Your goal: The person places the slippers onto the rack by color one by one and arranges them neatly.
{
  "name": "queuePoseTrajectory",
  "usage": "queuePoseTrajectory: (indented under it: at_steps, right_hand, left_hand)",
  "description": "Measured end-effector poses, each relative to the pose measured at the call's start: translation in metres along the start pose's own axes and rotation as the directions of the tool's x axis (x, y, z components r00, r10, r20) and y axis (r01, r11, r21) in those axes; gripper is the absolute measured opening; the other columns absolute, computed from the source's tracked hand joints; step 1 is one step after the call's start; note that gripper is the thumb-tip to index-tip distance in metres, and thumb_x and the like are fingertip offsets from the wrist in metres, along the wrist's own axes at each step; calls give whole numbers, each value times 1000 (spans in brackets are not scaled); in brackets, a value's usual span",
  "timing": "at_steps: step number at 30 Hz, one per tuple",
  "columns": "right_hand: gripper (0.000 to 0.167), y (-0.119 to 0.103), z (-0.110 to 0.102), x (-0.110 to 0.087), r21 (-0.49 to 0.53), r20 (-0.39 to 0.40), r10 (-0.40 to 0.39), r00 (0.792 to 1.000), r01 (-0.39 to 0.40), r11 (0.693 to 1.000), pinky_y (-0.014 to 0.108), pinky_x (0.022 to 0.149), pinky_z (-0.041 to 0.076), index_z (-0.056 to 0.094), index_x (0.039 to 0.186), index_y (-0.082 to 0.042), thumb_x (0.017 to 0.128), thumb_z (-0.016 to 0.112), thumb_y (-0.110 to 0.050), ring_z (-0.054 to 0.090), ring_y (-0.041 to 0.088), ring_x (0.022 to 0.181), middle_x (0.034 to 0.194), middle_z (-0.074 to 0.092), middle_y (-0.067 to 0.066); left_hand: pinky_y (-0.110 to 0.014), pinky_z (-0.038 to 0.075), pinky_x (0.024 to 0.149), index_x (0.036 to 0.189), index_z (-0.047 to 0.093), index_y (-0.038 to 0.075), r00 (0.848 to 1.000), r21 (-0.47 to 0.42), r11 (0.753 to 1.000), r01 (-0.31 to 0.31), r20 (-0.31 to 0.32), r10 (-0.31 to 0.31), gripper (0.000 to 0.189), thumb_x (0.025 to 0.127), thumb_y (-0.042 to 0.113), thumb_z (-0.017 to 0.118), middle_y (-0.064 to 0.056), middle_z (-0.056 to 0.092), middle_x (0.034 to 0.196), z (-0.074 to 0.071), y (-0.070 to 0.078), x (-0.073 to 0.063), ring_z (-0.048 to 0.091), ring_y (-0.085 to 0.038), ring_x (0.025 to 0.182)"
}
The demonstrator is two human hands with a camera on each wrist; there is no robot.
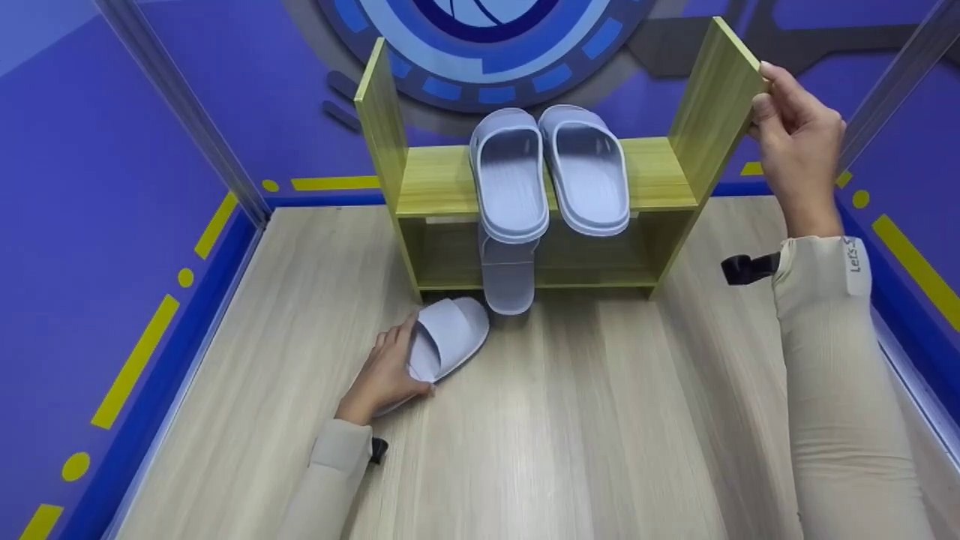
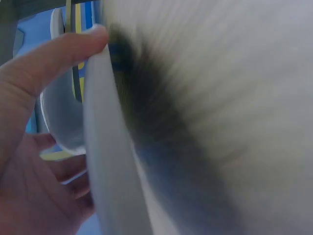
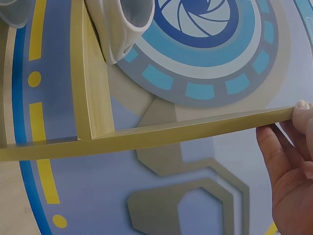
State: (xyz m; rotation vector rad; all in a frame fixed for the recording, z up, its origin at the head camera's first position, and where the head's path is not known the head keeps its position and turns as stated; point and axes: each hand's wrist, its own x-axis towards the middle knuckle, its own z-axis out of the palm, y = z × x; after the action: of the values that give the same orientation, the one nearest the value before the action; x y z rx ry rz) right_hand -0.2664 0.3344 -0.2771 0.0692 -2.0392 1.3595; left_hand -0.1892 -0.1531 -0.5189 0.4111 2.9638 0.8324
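A light grey slide slipper [image 1: 452, 334] is gripped across its middle by my left hand [image 1: 386, 373], low over the floor in front of the rack's left leg. In the left wrist view my thumb lies on the edge of the slipper's sole [image 2: 110, 147], with the fingers on its other side. My right hand [image 1: 802, 135] pinches the upper edge of the right side panel of a yellow-green wooden shoe rack [image 1: 682, 172]. Two pale clogs [image 1: 514, 184] stand side by side on the upper shelf. Another grey slipper [image 1: 510, 281] sits on the lower shelf, its end jutting out.
Behind the rack rises a blue-purple wall [image 1: 247, 90] with a round printed pattern. Side walls with yellow dashes stand left and right. Light wood-grain floor [image 1: 570, 420] stretches in front of the rack. A black wrist mount [image 1: 750, 268] sticks out from my right sleeve.
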Motion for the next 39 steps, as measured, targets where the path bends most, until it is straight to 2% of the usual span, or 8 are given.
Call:
queuePoseTrajectory:
  at_steps: [4,11,16,24,28,33,36,39]
  right_hand:
    - [37,0,-1,0,-1,2,6,1000,-6,1000,14,83,51,63,129,-22,92,57,-22,67,3,103,128,64,4]
    - [37,-1,0,0,-11,0,14,1000,-14,1000,14,83,51,62,129,-22,92,57,-21,67,3,102,129,63,5]
    - [37,-3,1,0,-6,-9,28,1000,-28,1000,13,81,52,63,129,-21,92,58,-20,67,1,98,128,63,6]
    - [36,-4,2,-1,-6,-12,9,1000,-9,1000,11,78,52,64,128,-20,93,58,-18,68,-1,94,126,65,6]
    - [35,-4,2,-1,-12,-12,4,1000,-5,1000,11,78,52,64,128,-20,93,58,-19,68,-1,94,125,66,6]
    - [36,-3,2,-2,-20,-10,6,1000,-6,1000,12,80,52,63,128,-20,93,58,-20,67,-1,96,127,65,6]
    - [36,-3,2,-1,-17,-15,12,1000,-12,1000,11,79,52,63,128,-21,93,58,-20,67,-1,94,126,65,5]
    - [35,-2,2,-1,-16,-25,15,1000,-16,1000,10,78,52,64,127,-21,92,59,-21,67,-2,90,124,66,5]
  left_hand:
    - [-48,36,108,153,22,11,998,3,1000,-20,55,20,123,54,25,93,-18,44,144,-4,3,-5,39,-34,132]
    - [-47,41,104,152,25,10,988,7,996,-93,122,92,120,54,28,92,-18,48,140,0,14,-13,44,-34,127]
    - [-49,41,104,152,25,9,976,7,988,-156,158,153,118,56,30,90,-17,48,141,5,28,-14,44,-36,128]
    - [-47,41,105,153,21,11,960,-21,977,-211,182,212,120,57,32,90,-15,47,141,15,58,-8,43,-32,128]
    - [-46,42,103,154,19,14,960,-63,976,-209,177,217,122,57,32,91,-15,47,140,20,78,-3,43,-31,126]
    - [-45,41,105,155,16,19,965,-158,974,-163,180,191,123,58,32,90,-12,43,145,26,104,6,41,-27,129]
    - [-46,40,106,156,14,23,970,-211,967,-142,164,179,123,59,33,90,-9,41,147,31,119,14,38,-26,131]
    - [-49,37,108,156,12,25,977,-264,956,-131,129,169,122,60,34,89,-9,36,152,38,132,23,34,-31,136]
